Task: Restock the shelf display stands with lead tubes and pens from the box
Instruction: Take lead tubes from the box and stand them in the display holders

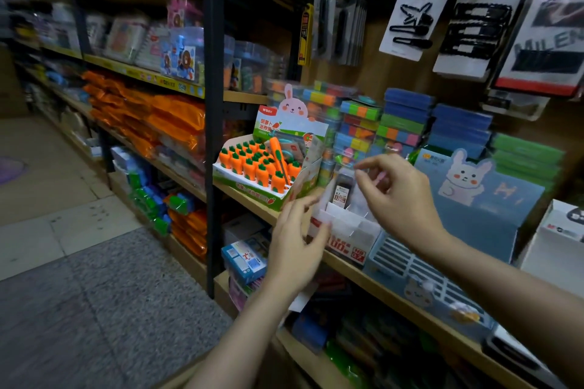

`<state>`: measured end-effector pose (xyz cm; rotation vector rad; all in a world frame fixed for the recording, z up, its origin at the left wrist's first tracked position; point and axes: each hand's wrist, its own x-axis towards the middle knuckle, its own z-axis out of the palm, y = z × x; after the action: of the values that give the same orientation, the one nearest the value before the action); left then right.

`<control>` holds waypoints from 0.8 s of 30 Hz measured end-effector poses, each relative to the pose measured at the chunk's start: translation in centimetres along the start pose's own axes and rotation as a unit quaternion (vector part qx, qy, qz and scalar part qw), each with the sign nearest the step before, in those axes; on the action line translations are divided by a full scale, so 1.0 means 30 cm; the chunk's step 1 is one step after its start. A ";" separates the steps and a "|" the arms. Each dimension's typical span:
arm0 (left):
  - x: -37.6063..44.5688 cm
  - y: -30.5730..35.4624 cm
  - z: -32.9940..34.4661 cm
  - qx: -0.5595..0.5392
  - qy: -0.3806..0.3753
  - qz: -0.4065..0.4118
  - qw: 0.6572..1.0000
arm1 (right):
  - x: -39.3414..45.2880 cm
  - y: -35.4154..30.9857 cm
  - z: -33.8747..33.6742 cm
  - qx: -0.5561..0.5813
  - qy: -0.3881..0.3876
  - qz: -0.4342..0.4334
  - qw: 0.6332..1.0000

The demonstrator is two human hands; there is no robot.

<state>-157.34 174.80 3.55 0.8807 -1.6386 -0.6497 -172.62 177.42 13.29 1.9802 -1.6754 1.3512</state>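
Left hand [295,249] released beside white display stand [349,227] on shelf [395,290]; right hand [399,199] above, fingers curled, grasp unclear.

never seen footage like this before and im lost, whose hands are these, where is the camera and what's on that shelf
There is no machine here. A person wears one wide-angle camera on the head, looking forward and down, so the two bare hands are their own. They stand in a shop aisle facing a wooden shelf.

The left hand, fingers fairly straight, is at the side of a white divided display stand, which looks mostly empty apart from a small dark lead tube at the back. The right hand hovers over the stand with fingers curled; motion blur hides whether it pinches anything.

Beside the stand are a carrot-themed display box on the left and a blue bunny display on the right.
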 end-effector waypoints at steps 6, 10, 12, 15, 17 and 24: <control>-0.291 -0.096 -0.181 0.102 -0.185 -0.107 0.972 | -0.381 -0.161 0.006 0.071 -0.326 -0.123 0.935; -0.638 -0.253 -0.277 0.146 -0.222 -0.346 0.900 | -0.646 -0.146 0.137 -0.011 -0.539 -0.093 0.837; -0.822 -0.310 -0.281 0.090 -0.135 -0.498 0.852 | -0.775 -0.119 0.217 -0.018 -0.567 -0.028 0.823; -1.048 -0.400 -0.233 0.153 -0.079 -0.590 0.789 | -0.956 -0.061 0.330 -0.018 -0.586 0.110 0.803; -1.128 -0.433 -0.182 0.137 -0.025 -0.630 0.764 | -1.064 -0.032 0.393 -0.006 -0.593 0.189 0.783; -1.262 -0.512 -0.055 0.155 -0.048 -0.647 0.745 | -1.291 0.089 0.538 -0.032 -0.575 0.363 0.733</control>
<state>-148.25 197.10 -29.48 2.3040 -0.9922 -1.3628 -164.19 191.59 -25.40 2.3494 -3.1726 -0.1263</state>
